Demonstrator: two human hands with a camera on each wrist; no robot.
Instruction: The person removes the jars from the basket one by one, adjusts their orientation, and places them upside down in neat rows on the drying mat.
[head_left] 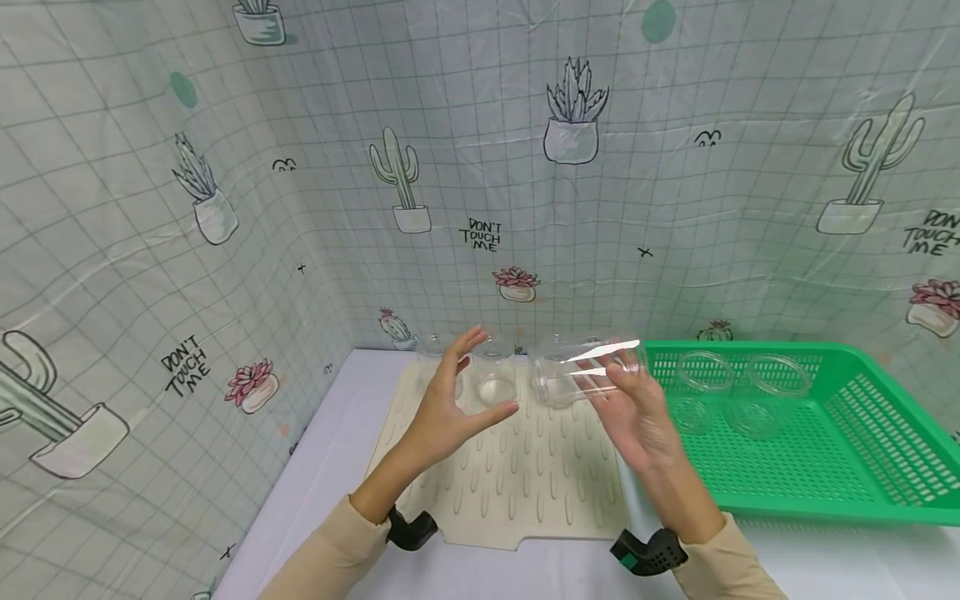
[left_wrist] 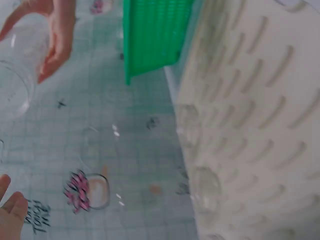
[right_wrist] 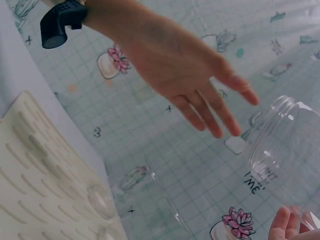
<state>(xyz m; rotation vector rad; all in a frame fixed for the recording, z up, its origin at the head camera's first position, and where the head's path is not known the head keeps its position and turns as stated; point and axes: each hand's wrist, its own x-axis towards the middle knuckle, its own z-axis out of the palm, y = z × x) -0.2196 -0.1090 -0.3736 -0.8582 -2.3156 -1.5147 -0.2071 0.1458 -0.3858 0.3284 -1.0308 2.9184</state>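
My right hand (head_left: 637, 417) holds a clear jar (head_left: 558, 371) by one end, fingers behind it and thumb in front. The jar lies on its side in the air above the beige ribbed mat (head_left: 517, 483), its rim toward the left. My left hand (head_left: 442, 412) faces that rim with thumb and fingers spread wide, a gap between them. In the right wrist view the left hand (right_wrist: 175, 75) is apart from the jar (right_wrist: 285, 145). Clear jars (head_left: 493, 375) stand at the back of the mat.
To the right sits a green perforated basket (head_left: 795, 508) with two clear jars (head_left: 705, 375) upright at its back left. A patterned curtain (head_left: 465, 150) hangs behind and along the left. White cloth (head_left: 322, 425) covers the table.
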